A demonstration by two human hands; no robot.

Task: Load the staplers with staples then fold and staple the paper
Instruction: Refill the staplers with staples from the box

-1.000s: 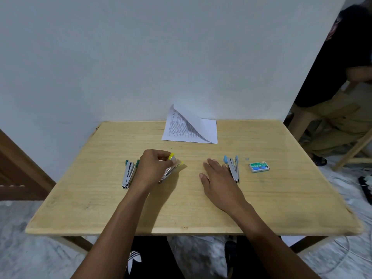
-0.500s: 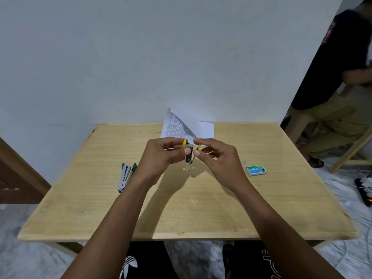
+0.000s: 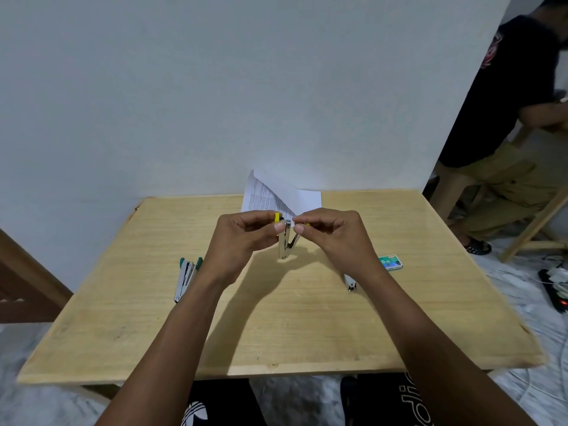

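Note:
I hold a yellow-tipped metal stapler point(image 3: 287, 239) above the middle of the wooden table point(image 3: 276, 327), nose down and spread open in a V. My left hand point(image 3: 242, 238) pinches one yellow-capped arm and my right hand point(image 3: 335, 236) pinches the other. A green-tipped stapler point(image 3: 186, 276) lies on the table to the left. A third stapler point(image 3: 350, 283) shows only its metal nose under my right forearm. A small green staple box point(image 3: 390, 262) rests to the right. Folded printed paper point(image 3: 281, 196) leans against the wall at the table's back edge.
A white wall stands close behind the table. A person in a black shirt sits on a wooden chair point(image 3: 534, 229) at the right. A power strip point(image 3: 554, 287) with cables lies on the marble floor at the right. A brown wooden piece point(image 3: 21, 290) stands at the left.
My left hand lifted the yellow-tipped stapler off the table and my right hand left the table and took hold of its other arm. The stapler now hangs spread open between both hands.

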